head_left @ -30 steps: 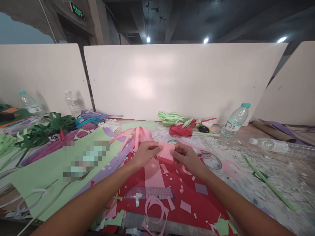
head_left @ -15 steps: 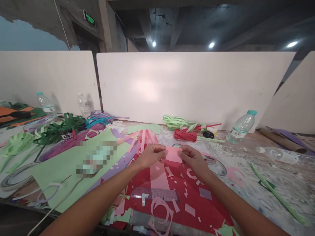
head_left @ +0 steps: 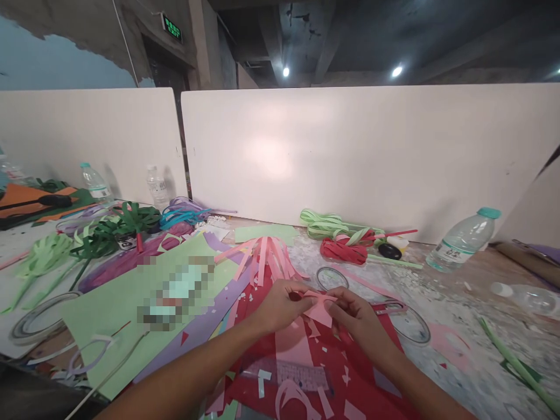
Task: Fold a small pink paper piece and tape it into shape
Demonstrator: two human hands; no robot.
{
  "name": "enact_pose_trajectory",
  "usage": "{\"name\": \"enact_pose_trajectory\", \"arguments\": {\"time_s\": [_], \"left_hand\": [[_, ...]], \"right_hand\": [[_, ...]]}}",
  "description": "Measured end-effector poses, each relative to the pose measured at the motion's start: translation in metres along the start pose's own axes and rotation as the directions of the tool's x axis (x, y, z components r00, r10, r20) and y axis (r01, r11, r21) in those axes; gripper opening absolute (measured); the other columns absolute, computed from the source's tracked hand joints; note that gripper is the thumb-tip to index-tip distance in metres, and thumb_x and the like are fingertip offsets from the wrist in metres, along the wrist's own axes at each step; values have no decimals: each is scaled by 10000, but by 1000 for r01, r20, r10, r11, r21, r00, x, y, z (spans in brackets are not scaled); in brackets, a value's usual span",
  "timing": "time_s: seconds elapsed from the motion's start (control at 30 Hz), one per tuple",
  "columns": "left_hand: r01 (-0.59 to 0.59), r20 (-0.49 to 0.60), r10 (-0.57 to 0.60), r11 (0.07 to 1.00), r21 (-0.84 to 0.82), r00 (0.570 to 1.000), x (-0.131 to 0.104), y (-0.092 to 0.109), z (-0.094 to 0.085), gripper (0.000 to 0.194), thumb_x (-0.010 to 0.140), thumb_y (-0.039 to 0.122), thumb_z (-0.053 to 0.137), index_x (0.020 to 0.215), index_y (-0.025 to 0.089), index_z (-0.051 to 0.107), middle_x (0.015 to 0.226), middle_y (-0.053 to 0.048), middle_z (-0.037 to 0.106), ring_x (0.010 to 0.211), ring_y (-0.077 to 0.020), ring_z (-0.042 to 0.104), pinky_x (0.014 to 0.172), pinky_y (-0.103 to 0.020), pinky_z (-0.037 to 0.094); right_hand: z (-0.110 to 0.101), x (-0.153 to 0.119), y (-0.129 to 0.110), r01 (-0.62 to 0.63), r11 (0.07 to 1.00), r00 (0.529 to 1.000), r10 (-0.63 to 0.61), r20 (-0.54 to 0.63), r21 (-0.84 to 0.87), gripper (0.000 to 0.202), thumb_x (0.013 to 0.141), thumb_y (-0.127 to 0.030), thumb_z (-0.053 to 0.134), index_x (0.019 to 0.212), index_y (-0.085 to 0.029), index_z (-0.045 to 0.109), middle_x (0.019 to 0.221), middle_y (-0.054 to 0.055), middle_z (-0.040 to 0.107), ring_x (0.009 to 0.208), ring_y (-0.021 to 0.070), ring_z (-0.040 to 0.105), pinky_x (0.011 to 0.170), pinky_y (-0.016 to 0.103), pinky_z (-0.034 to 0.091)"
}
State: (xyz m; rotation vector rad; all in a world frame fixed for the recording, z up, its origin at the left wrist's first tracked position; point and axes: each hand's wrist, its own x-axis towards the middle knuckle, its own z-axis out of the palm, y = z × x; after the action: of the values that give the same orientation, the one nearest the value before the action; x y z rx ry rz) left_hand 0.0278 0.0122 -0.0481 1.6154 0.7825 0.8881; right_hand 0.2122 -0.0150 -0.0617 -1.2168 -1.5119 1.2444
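The small pink paper piece (head_left: pixel 319 315) is plain, pale and thin; its upper edge curls over into a narrow raised ridge, while its lower part hangs as a flat flap ending in a corner. It hangs between the two hands, above the red paper sheet (head_left: pixel 361 364). The left hand (head_left: pixel 280 304) has its nine o'clock end pinched between thumb and fingers; the right hand (head_left: pixel 356 315) has the three o'clock end in a similar pinch, so each grip is closed on the paper.

From the piece, the pink paper fringe (head_left: pixel 268 256) lies between ten and eleven o'clock, the red ribbon bundle (head_left: pixel 343 252) at one o'clock, and the clear ruler (head_left: pixel 301 374) between six and seven, strewn with paper scraps.

A second ago the piece was stretched flat, its broad face turned to the camera; now it is bent and its ends are closer together. Both hands have come nearer to the person, and the small tape roll (head_left: pixel 320 279) at twelve o'clock, partly hidden then, now shows almost whole.
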Motion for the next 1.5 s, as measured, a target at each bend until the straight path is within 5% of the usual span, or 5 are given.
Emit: {"name": "enact_pose_trajectory", "arguments": {"time_s": [0.23, 0.43, 0.8, 1.23, 1.5], "left_hand": [[8, -26, -8, 1000, -5, 1000, 1, -6, 1, 326, 770, 402, 605, 591, 147, 508, 573, 34, 389, 551, -109, 465, 512, -220, 353], [-30, -171, 28, 1000, -8, 985, 2, -3, 2, 295, 764, 421, 622, 729, 128, 631, 607, 15, 460, 567, -102, 403, 527, -225, 337], [-82, -11, 82, 997, 17, 997, -2, 6, 5, 346, 758, 394, 642, 576, 150, 478, 586, 51, 294, 558, -83, 270, 507, -219, 229], [-75, -43, 78, 995, 62, 996, -3, 1, 7, 327, 844, 427, 539, 863, 142, 697, 630, 12, 498, 593, -106, 397, 555, -224, 334], [-165, -60, 174, 978, 128, 983, -4, 6, 3, 231, 838, 309, 569, 946, 182, 728, 957, -64, 701, 897, -192, 615, 772, -271, 462]], "right_hand": [[3, -2, -2, -3, 1000, 997, 5, -79, 26, 344, 770, -542, 605, 837, -213, 532, 483, -55, 488, 457, 148, 506, 491, 268, 383], [9, -6, -9, 36, 998, 999, -35, 20, -45, 354, 795, -540, 566, 708, -217, 451, 556, -40, 464, 500, 123, 430, 501, 254, 359], [10, -8, -13, 110, 994, 986, -110, -127, -7, 369, 792, -553, 558, 692, -230, 409, 543, -72, 311, 439, 102, 331, 441, 242, 346], [4, -7, -12, 132, 982, 987, -143, -76, -133, 243, 795, -423, 578, 725, -205, 496, 546, -68, 333, 480, 96, 314, 448, 228, 269], [5, -10, -13, 141, 988, 989, -144, -41, -66, 298, 833, -496, 533, 821, -199, 533, 575, -58, 413, 464, 104, 452, 456, 231, 344]]}}
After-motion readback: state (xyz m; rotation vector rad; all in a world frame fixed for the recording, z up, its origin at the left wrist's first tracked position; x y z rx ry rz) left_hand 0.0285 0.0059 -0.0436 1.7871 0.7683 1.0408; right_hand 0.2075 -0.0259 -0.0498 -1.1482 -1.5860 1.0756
